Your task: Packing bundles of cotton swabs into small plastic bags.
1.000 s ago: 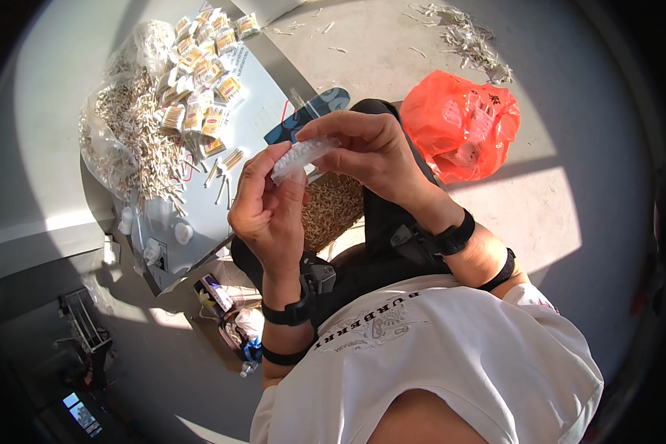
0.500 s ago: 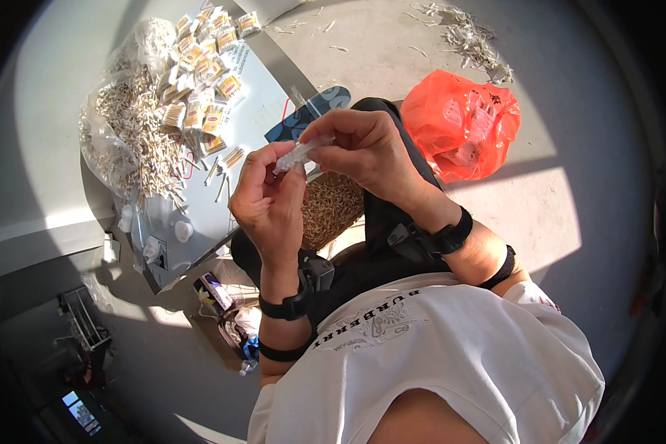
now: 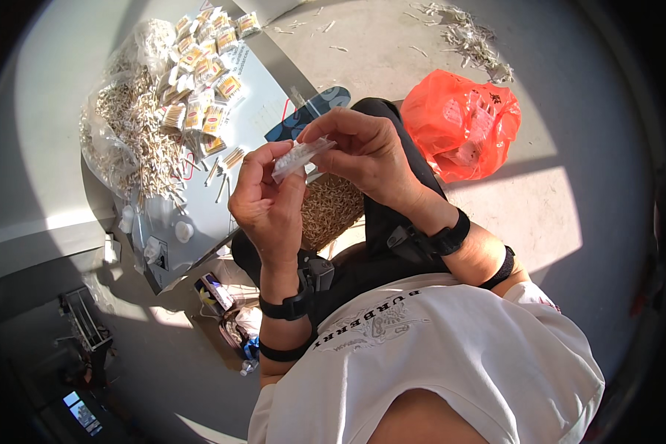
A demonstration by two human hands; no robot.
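A small clear plastic packet (image 3: 297, 157) is pinched between both hands above my lap; whitish ends, like cotton swab tips, show through it. My left hand (image 3: 268, 203) grips its near left end with thumb and fingers. At the opposite end, the thumb and fingertips of my right hand (image 3: 374, 154) close on the plastic. Below the hands, between my legs, an open box holds many loose cotton swabs (image 3: 331, 209). To the left, a heap of cotton swabs (image 3: 152, 133) spills from a clear bag, beside filled swab packets (image 3: 213, 68).
The heap and packets lie on a grey table (image 3: 237, 189) with a round white lid (image 3: 183, 231). A red plastic bag (image 3: 459, 122) sits right of my knee. Whitish scraps (image 3: 475, 44) are piled on the floor beyond. A carton (image 3: 218, 333) of odds and ends stands lower left.
The packet has been turned and spread slightly in my fingers, so more of its clear plastic shows. Both hands stay in nearly the same place.
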